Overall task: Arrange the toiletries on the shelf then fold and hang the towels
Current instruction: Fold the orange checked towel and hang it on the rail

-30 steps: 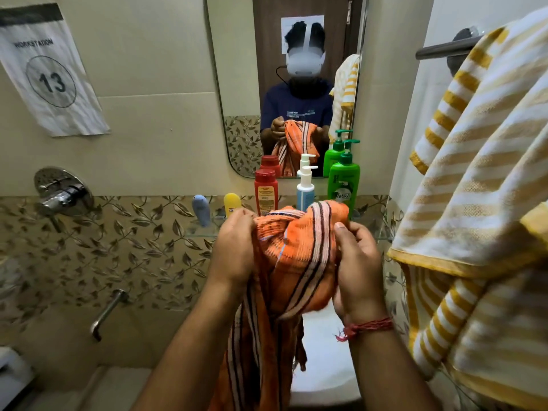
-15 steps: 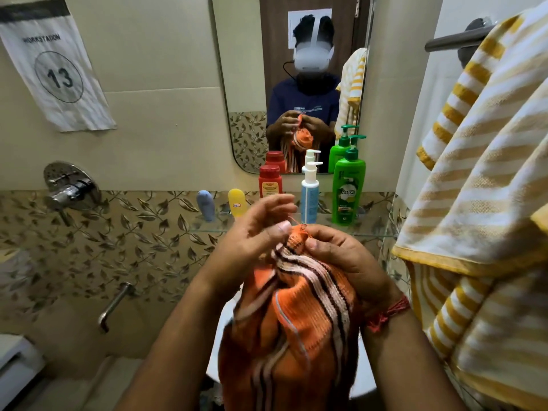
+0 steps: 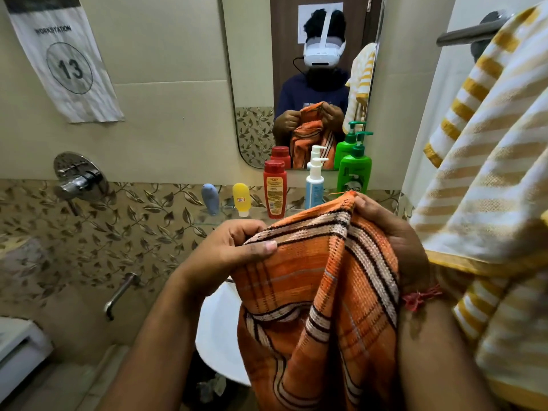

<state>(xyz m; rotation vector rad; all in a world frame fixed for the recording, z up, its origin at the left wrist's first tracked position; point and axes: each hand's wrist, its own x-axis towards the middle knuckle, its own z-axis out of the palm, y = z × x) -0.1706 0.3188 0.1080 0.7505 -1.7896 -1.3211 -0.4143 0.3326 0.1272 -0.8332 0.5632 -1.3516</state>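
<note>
An orange towel [image 3: 311, 292] with black and cream stripes hangs in front of me over the white sink [image 3: 219, 336]. My left hand [image 3: 228, 253] pinches its upper left edge. My right hand [image 3: 388, 235] grips its upper right corner, partly hidden behind the cloth. On the glass shelf [image 3: 219, 222] under the mirror stand a blue tube [image 3: 210, 198], a yellow tube [image 3: 241, 198], a red bottle [image 3: 275, 188], a white-and-blue pump bottle [image 3: 315, 185] and a green pump bottle [image 3: 354, 170]. A yellow-and-white striped towel [image 3: 486, 173] hangs on the rail [image 3: 465, 34] at the right.
A mirror [image 3: 299, 78] above the shelf reflects a person with the orange towel. A chrome tap handle [image 3: 78, 179] and spout [image 3: 118, 295] are on the left wall. A paper sign [image 3: 63, 57] numbered 13 hangs at upper left.
The towel was bunched with both hands close together at its top. Now my hands have drawn apart and the top edge is spread between them.
</note>
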